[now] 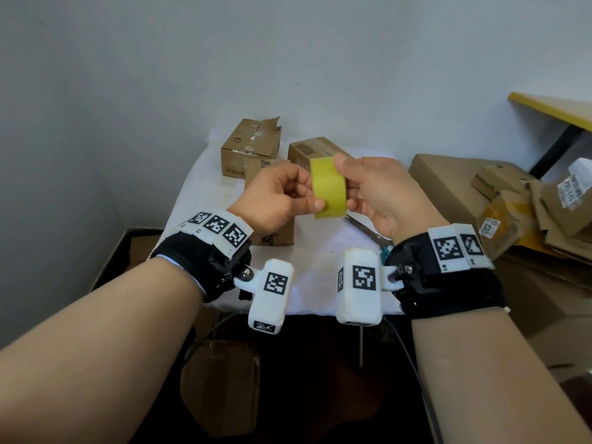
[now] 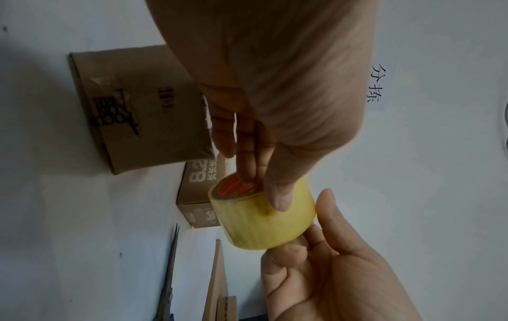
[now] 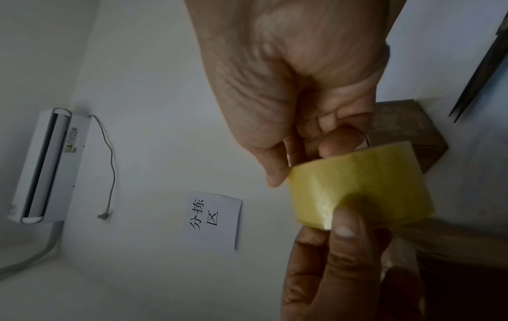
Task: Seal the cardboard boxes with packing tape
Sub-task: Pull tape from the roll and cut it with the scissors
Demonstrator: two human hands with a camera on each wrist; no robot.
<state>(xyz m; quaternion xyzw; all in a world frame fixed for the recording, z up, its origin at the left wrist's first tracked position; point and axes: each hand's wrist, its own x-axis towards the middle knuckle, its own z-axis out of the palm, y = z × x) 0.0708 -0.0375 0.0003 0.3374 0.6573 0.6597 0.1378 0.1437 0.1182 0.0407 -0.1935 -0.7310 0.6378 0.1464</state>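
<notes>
A yellow roll of packing tape [image 1: 328, 187] is held in the air above the table between both hands. My left hand [image 1: 304, 195] grips its left side, with fingers in the orange core and the thumb on the outer face of the tape roll [image 2: 261, 215]. My right hand [image 1: 349, 184] pinches the right side, thumb on top. In the right wrist view the tape roll [image 3: 362, 189] sits between the two thumbs. Three cardboard boxes stand on the white table [image 1: 198, 200]: a torn one [image 1: 253, 149], one beside it [image 1: 307, 152], and a nearer one [image 1: 275, 232] below my left hand.
Scissors [image 1: 368, 232] lie on the table under my right hand. A pile of flattened cardboard [image 1: 480, 193] fills the right side. On the floor under the table's front edge is another box [image 1: 221, 379]. A paper sign [image 3: 211, 219] and an air conditioner [image 3: 44, 165] hang on the wall.
</notes>
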